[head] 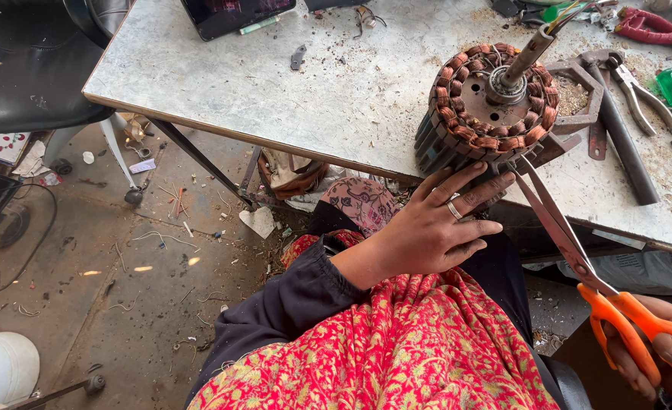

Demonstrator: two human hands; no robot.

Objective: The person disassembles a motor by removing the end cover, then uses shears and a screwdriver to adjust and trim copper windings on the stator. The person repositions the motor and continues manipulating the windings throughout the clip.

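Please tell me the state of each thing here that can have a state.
stator: upright at the table edge, copper windings exposed.
left hand: pressed on the stator's side.
scissors: open, tips at the windings.
right hand: gripping the orange handles.
pliers: lying flat, unused.

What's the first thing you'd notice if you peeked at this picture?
Probably the round motor part ringed with copper wire coils, standing at the near edge of the dusty table. The left hand steadies its side, while the right hand, at the bottom right corner, holds orange-handled scissors with their tips at the coils.
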